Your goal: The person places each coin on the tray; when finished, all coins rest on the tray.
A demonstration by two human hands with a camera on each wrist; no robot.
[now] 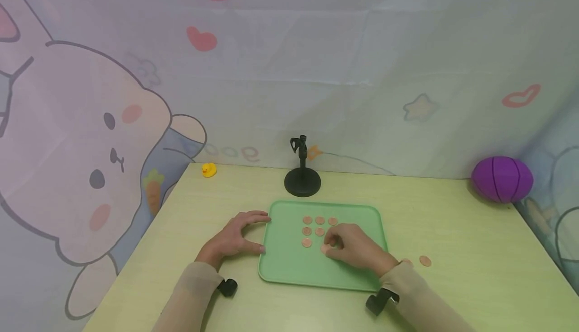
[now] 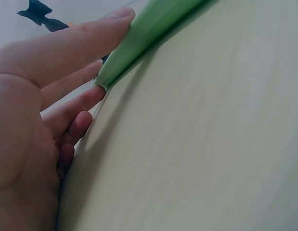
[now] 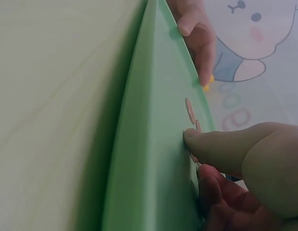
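Note:
Several copper coins (image 1: 319, 220) lie in neat rows on a green tray (image 1: 289, 264), three of them in the far row. Over the tray my right hand (image 1: 355, 246) pinches a coin (image 3: 193, 157) between thumb and fingers, low at the near end of the rows. Most of that coin is hidden by the fingers. My left hand (image 1: 232, 236) rests at the tray's left rim, thumb and fingers extended and touching the edge. In the left wrist view, the fingertips meet the green rim (image 2: 139, 38).
Right of the tray a loose coin (image 1: 425, 260) lies on the table, with another coin (image 1: 407, 261) partly behind the right wrist. A black stand (image 1: 302, 182) is behind the tray. A yellow toy duck (image 1: 209, 170) and purple ball (image 1: 502, 179) sit at the back corners.

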